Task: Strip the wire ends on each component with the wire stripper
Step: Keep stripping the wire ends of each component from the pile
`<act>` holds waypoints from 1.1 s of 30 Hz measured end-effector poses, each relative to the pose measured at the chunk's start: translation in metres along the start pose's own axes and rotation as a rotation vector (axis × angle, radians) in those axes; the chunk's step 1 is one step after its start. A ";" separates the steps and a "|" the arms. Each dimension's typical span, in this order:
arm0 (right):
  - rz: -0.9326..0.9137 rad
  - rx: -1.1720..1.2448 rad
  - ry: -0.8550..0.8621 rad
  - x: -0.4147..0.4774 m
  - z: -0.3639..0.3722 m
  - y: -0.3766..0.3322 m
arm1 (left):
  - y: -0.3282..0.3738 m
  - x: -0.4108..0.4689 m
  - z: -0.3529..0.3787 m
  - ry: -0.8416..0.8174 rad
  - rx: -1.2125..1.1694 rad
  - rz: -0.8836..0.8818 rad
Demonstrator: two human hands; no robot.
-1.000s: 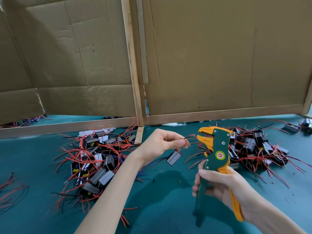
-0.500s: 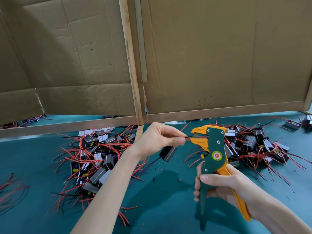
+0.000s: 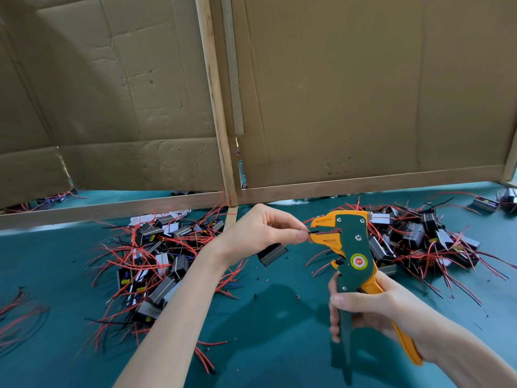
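Note:
My left hand pinches the wire of a small black component that hangs below my fingers. The dark wire end lies between the jaws of the wire stripper. That tool is green and orange, held upright over the table. My right hand grips its two handles from below. A heap of black components with red wires lies to the left of my left arm. Another such heap lies behind the stripper to the right.
Cardboard walls on wooden frames close off the back of the teal table. Loose red wires lie at the left edge. Small bits of cut insulation dot the cloth. More components sit at the far right.
My left hand has brought the wire end rightward into the stripper's jaws. The right hand has moved the stripper slightly left and closer to that hand.

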State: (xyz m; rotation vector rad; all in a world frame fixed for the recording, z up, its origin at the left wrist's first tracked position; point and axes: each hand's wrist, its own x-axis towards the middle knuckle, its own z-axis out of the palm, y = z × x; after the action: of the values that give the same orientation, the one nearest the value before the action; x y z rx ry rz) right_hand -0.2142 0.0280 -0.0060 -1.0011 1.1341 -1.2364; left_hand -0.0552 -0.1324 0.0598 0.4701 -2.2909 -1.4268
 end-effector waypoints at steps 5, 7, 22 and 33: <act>0.027 -0.052 0.084 -0.004 0.012 0.000 | 0.002 -0.003 -0.005 -0.049 0.023 0.011; 0.038 -0.036 0.166 -0.004 0.018 0.005 | 0.002 -0.004 -0.006 -0.055 0.032 0.000; -0.021 0.214 -0.030 0.012 -0.005 0.010 | -0.007 0.000 -0.008 0.138 0.139 -0.072; 0.165 0.336 0.181 0.014 -0.009 0.009 | 0.019 0.045 0.031 0.538 0.469 0.257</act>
State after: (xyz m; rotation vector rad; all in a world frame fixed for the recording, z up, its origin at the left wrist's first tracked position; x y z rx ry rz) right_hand -0.2216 0.0150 -0.0175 -0.5416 1.0776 -1.3476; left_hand -0.1115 -0.1221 0.0713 0.5831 -2.1161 -0.5432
